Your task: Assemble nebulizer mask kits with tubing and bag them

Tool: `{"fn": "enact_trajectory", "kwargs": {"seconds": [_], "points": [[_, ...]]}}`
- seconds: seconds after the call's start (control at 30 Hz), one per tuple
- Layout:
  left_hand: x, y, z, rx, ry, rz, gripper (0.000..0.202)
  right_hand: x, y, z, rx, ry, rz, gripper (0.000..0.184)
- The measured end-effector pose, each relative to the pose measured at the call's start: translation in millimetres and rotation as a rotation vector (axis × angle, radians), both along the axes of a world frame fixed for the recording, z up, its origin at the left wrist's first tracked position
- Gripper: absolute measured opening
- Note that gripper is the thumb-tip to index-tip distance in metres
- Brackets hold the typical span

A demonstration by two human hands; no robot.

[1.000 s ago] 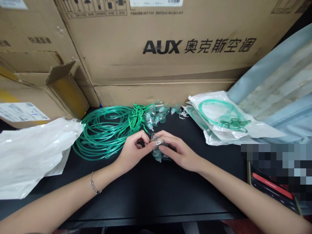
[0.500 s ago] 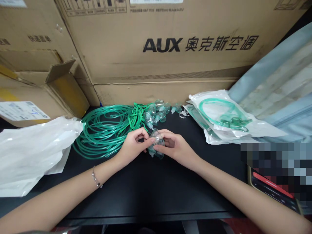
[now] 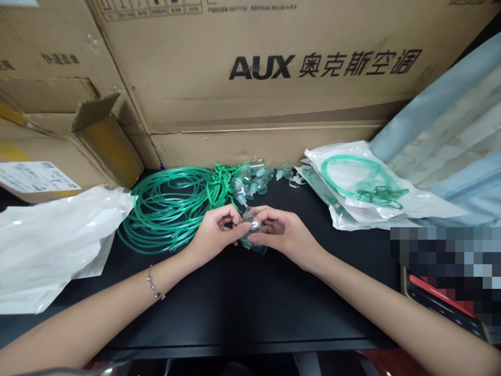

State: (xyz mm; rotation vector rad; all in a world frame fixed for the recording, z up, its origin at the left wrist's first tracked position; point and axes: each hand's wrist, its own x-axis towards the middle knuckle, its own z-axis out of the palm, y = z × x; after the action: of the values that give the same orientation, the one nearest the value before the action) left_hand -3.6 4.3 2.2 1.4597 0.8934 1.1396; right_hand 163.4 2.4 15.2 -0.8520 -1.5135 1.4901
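Observation:
A clear oxygen mask [image 3: 256, 246] is held between my two hands just above the black table. My left hand [image 3: 217, 228] pinches its left side with thumb and fingers. From the right, my right hand [image 3: 282, 232] grips the mask, thumb along its front. My fingers partly cover it, so its far side is hidden. Just beyond lies a pile of similar clear masks [image 3: 254, 180] with pale green connectors. Left of that pile are bunched green elastic straps [image 3: 219, 188] and a large coil of green tubing [image 3: 156, 214].
A white plastic bag [image 3: 58, 240] lies at the left by an opened carton [image 3: 43, 136]. The large cardboard box [image 3: 266, 99] walls off the back. At right are packaged masks with tubing [image 3: 352, 183], a light blue curtain [image 3: 442, 125] and a phone [image 3: 442, 303].
The mask has turned slightly in my fingers, and my right hand has shifted a little to the right. Both hands keep hold. The view has tilted slightly.

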Motion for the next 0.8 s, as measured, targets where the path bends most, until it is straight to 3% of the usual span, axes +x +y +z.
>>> {"fn": "enact_trajectory", "kwargs": {"seconds": [0.3, 0.6, 0.8], "points": [[-5, 6, -0.4, -0.104, -0.115, -0.049, 0.029, 3, 4, 4.9, -0.172, 0.093, 0.089, 0.017], [0, 1, 0.5, -0.161, -0.185, -0.084, 0.019, 11, 9, 4.0, 0.059, -0.064, -0.085, 0.011], [0, 0, 1.3, -0.14, -0.106, -0.02, 0.018, 7, 7, 1.2, -0.087, 0.094, 0.09, 0.017]]}}
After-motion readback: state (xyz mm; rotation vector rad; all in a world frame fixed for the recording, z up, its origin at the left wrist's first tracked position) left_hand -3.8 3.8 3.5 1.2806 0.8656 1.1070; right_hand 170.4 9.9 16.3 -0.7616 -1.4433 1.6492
